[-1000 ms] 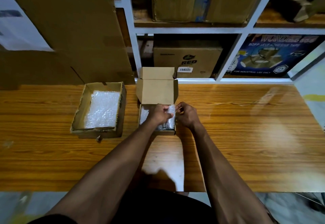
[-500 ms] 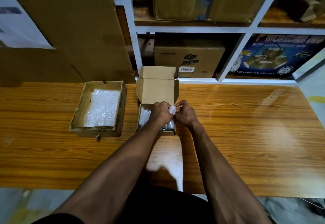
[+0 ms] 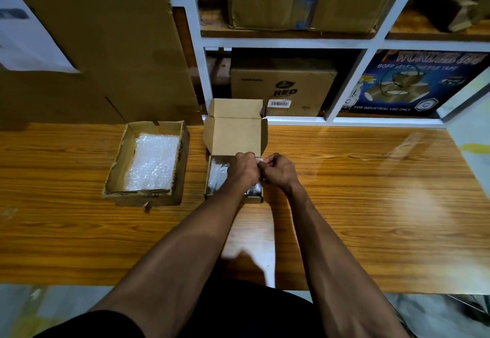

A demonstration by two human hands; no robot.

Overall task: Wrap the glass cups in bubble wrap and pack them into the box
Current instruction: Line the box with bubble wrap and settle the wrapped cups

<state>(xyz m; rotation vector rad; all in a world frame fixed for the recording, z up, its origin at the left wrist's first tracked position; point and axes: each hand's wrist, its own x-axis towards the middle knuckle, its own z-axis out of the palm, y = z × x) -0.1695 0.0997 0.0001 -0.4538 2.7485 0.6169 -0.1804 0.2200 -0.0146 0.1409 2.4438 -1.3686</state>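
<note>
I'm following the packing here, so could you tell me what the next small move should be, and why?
Probably press the wrapped cup down into the small box. Both hands, left and right, grip it over the box's right side, beside another wrapped cup already inside.
</note>
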